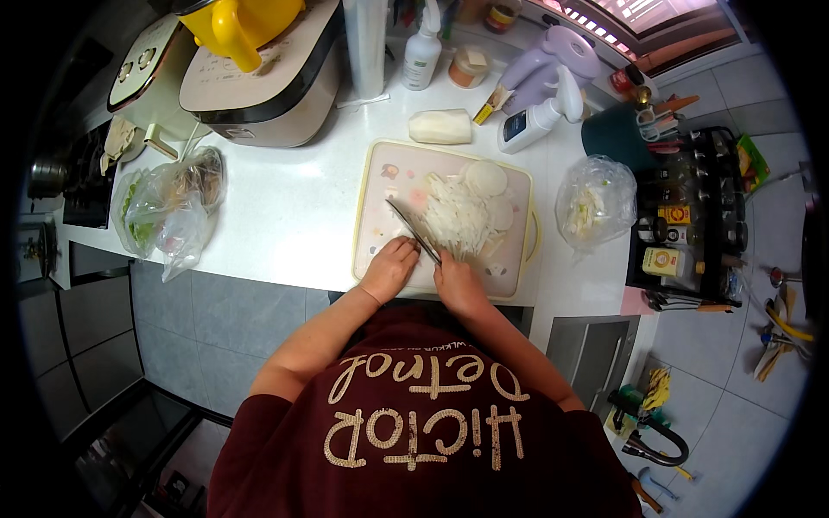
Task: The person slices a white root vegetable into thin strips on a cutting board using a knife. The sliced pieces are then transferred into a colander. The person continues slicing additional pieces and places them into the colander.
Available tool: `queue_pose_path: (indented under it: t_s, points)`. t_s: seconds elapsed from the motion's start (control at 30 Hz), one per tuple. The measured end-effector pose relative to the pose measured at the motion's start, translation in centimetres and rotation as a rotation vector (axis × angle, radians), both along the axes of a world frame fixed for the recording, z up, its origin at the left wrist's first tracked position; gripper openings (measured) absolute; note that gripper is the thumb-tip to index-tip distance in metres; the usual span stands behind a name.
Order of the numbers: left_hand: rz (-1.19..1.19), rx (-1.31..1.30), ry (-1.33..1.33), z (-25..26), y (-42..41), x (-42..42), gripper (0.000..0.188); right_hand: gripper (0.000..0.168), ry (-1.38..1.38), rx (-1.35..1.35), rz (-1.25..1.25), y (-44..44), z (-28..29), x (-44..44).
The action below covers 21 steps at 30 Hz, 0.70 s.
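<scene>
A pale cutting board [382, 226] with a yellow rim lies on the white counter. My right hand [458, 281] is closed on the handle of a kitchen knife [412, 228], whose blade points up and to the left over the board. Just left of the blade, my left hand [392, 267] rests with curled fingers on a white piece of vegetable, mostly hidden beneath them. A heap of white vegetable shreds [456, 213] lies right of the knife, with round white slices [486, 179] at its upper right edge. Beyond the board is a peeled white radish chunk [440, 126].
Plastic bags of vegetables [184, 207] lie at left, near a rice cooker [259, 97]. A bag with scraps [596, 204] sits right of the board, before a black spice rack [693, 213]. Two spray bottles [421, 58] and a lilac jug [550, 61] stand behind.
</scene>
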State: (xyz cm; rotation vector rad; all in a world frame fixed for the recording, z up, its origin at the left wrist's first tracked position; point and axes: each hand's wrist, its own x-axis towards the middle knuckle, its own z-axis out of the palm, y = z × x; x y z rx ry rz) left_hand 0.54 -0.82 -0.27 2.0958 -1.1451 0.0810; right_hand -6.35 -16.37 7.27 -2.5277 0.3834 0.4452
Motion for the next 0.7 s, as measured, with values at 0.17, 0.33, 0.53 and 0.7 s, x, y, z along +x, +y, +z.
queue_pose_path:
  t_s: [0.17, 0.33, 0.53, 0.7]
  points:
    - [-0.001, 0.006, 0.012, 0.1, 0.0, 0.0, 0.022, 0.02, -0.017, 0.014, 0.0, 0.5, -0.3, 1.2]
    - [0.004, 0.009, 0.007, 0.3, 0.0, 0.0, 0.025, 0.024, -0.105, 0.022, -0.064, 0.4, -1.3, 1.2]
    - [0.008, 0.001, -0.012, 0.2, 0.2, -0.1, 0.028, 0.027, -0.2, 0.119, -0.149, -0.6, -3.0, 0.7]
    - [0.005, 0.01, -0.013, -0.1, 0.4, -0.1, 0.028, 0.028, -0.148, 0.109, -0.11, -0.5, -1.8, -0.2]
